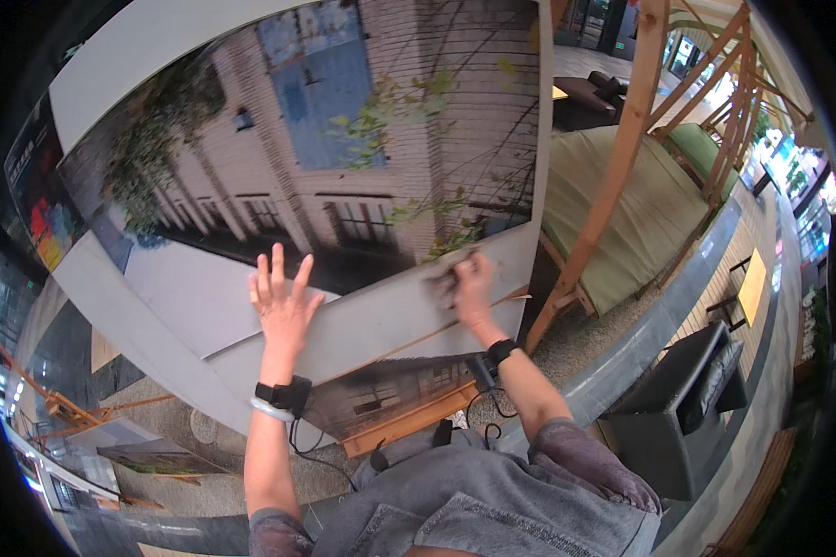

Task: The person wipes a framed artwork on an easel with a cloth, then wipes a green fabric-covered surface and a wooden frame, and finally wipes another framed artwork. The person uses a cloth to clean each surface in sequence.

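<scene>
Before me stands a large white-bordered photo print (418,139) of a pale brick building with climbing plants. My left hand (282,306) is spread flat, fingers apart, over the white area near its lower edge and holds nothing. A pale blank sheet-like area (188,292) reaches left from under that hand. At the lower right border (390,317), my right hand (474,289) is curled against the surface around a small dark object (444,287), too blurred to name. Below the border, a second printed picture (390,390) shows partly, above a wooden ledge (407,421).
A wooden post (616,160) and a frame with green fabric (627,209) stand to the right. Nearer are a dark armchair (676,411) and a yellow-topped table (752,289). At lower left, another picture (157,449) leans by wooden easel parts (63,407). Cables (320,456) hang from my wrist straps.
</scene>
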{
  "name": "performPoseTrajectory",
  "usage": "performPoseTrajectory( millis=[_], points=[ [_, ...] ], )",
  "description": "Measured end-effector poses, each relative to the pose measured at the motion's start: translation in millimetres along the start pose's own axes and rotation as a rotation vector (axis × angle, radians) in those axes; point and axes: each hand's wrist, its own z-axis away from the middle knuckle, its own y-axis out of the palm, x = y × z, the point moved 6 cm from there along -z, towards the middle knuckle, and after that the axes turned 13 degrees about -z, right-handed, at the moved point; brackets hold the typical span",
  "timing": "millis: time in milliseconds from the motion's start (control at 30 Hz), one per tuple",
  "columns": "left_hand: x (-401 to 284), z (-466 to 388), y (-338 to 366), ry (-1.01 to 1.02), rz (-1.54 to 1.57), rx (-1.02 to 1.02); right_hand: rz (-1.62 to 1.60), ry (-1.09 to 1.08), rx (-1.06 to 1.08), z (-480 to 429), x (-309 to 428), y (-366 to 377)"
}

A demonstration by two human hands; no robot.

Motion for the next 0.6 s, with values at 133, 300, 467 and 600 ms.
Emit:
performPoseTrajectory(
  millis=[133,300,467,600],
  points=[
    [-1.8,2.1,10.6,0.039,-0.073,-0.070,0.295,0.377,-0.254,-42.7,-93.3,-89.7],
    [-2.5,3.8,18.1,0.025,-0.110,-0.102,0.088,0.466,-0.557,-32.1,-78.6,-79.0],
    [-4.2,2.9,19.7,0.040,-0.170,-0.113,-0.017,-0.033,-0.055,24.4,30.0,33.3],
    [-3.9,2.2,20.7,0.053,-0.202,-0.121,-0.082,-0.238,0.150,25.0,-0.1,14.6]
  ],
)
